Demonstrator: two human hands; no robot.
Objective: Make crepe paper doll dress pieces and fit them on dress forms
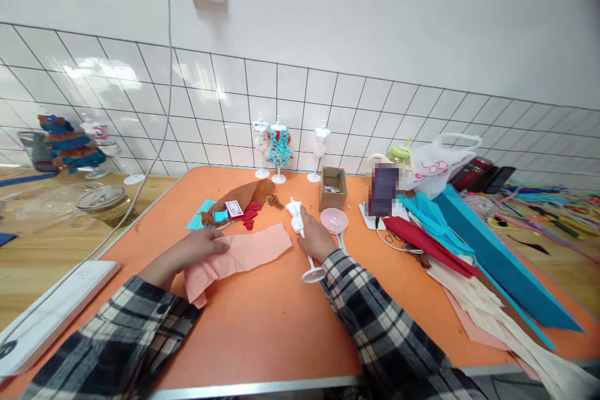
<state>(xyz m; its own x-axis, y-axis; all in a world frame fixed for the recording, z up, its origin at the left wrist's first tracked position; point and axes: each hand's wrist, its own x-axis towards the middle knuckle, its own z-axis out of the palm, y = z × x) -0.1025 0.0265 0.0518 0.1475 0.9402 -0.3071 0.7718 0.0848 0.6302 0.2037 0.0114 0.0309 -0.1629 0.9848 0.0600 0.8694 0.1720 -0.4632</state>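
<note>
Mannequin stand (295, 216), white, tilts over the middle of the orange desk (276, 337), the fingers of the right hand (319, 239) wrapped around its torso. Just left of it, a pink sheet (255, 251) spreads sideways, its left part pinched by the fingers of the left hand (202, 246). Beyond the right hand sit a pink scoop (334, 220) and a cardboard box (332, 200); near the tiled wall (290, 90) stands a turquoise-ruffled mannequin (279, 149).

Orange, metal-edged tabletop (267, 337) I'm standing by carries three small dress forms (279, 147) near its far edge, cardboard box (333, 199), pink bowl (334, 220), brown fabric (255, 192) and, nearer the front, peach fabric (255, 252).
</note>
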